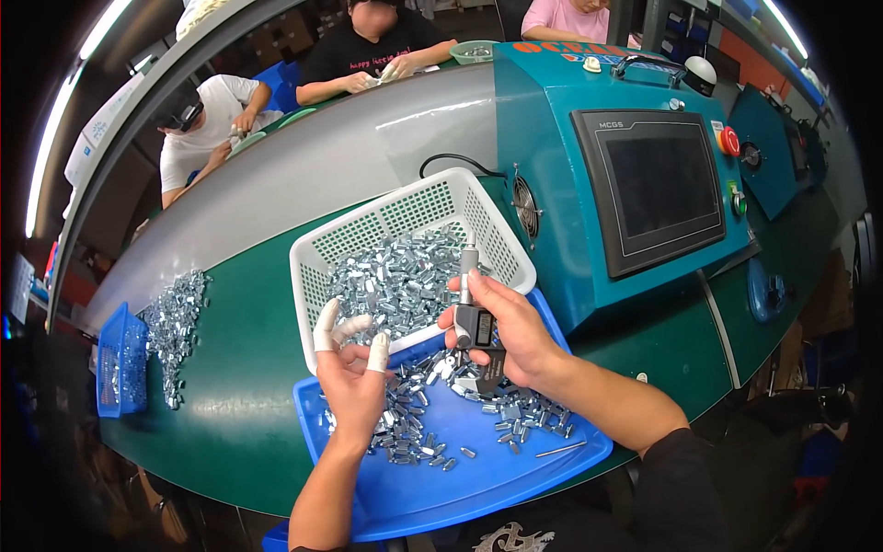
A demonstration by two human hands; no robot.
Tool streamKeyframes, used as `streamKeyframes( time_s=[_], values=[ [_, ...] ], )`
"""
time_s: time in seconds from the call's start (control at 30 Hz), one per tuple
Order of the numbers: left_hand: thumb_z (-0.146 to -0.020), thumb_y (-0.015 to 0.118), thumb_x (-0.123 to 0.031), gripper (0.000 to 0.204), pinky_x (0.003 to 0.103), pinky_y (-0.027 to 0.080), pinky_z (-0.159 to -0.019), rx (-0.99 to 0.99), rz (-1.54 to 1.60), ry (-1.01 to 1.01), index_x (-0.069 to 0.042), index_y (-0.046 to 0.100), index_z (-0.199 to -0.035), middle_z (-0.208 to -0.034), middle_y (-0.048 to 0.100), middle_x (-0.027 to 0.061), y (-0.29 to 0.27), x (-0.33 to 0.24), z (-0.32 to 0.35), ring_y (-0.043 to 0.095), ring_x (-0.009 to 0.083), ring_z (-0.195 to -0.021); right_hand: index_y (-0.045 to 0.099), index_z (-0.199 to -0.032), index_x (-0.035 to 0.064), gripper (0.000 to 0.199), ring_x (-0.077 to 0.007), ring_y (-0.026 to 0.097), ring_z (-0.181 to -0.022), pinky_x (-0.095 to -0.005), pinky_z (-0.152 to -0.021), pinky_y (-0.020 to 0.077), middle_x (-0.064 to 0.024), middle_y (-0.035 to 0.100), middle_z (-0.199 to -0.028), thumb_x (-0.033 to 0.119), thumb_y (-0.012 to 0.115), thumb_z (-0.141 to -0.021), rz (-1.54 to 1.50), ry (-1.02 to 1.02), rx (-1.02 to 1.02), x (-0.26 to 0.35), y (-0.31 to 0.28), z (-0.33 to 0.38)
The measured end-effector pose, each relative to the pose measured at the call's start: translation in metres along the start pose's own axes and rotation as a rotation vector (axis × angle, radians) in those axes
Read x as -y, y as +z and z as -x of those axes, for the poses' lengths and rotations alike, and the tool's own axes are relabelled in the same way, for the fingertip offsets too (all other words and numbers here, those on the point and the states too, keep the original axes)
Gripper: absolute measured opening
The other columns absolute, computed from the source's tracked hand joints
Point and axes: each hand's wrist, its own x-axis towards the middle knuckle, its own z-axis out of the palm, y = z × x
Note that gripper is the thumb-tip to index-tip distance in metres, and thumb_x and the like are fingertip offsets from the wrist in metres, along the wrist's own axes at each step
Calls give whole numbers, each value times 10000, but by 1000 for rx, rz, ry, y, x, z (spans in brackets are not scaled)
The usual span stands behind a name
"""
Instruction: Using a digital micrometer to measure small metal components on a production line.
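The green worktop curves across the view, with a teal machine standing on it at right. In front of the person lies a blue tray; at its far edge sits a white basket, though whether it rests on the tray's rim I cannot tell. A blue basket stands at far left. The left hand is open over the tray, fingers spread (white covers on some of them), with no piece visible in it. The right hand grips a digital micrometer above the tray. Small metal parts fill the white basket, lie loose across the tray and heap beside the blue basket. The step seems to be gauging parts; the next move calls for setting one squarely between the measuring faces.
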Motion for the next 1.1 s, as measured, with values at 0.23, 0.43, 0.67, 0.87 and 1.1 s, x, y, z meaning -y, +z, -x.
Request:
streamKeyframes(
  time_s=[0.23,0.43,0.67,0.87,1.1],
  values=[
    [-773,698,-176,249,346,486,-519,443,-807,487,-25,642,-962,-741,599,110,1,20,30,581,235,-553,470,-1145,71,346,-147,636,-689,-204,-391,410,-116,615,-853,373,425,-981,-5,-10,13,-2,2,-3],
    [-780,671,-200,327,399,518,-595,656,-998,343,23,600,-1008,-817,566,138,12,20,37,621,297,-735,484,-1116,75,322,-155,637,-691,-209,-394,408,-111,617,-856,362,441,-976,-9,1,-8,0,1,0],
    [-741,666,-144,233,410,503,-598,653,-906,340,-15,628,-932,-723,563,113,10,20,40,608,300,-700,488,-1095,81,297,-155,638,-696,-218,-399,412,-110,620,-856,349,447,-974,-19,10,13,-1,0,2],
    [-718,679,-144,233,411,490,-576,627,-860,386,-21,649,-914,-700,557,102,9,24,39,595,294,-665,490,-1096,80,315,-157,638,-692,-217,-399,412,-104,624,-851,367,448,-971,2,12,4,1,-1,2],
    [-723,671,-153,154,421,493,-582,684,-850,396,-27,634,-802,-689,562,106,4,25,40,597,293,-674,487,-1099,71,377,-181,632,-688,-227,-387,422,-129,623,-847,419,426,-967,-2,30,-1,-3,-3,-3]
  ],
)
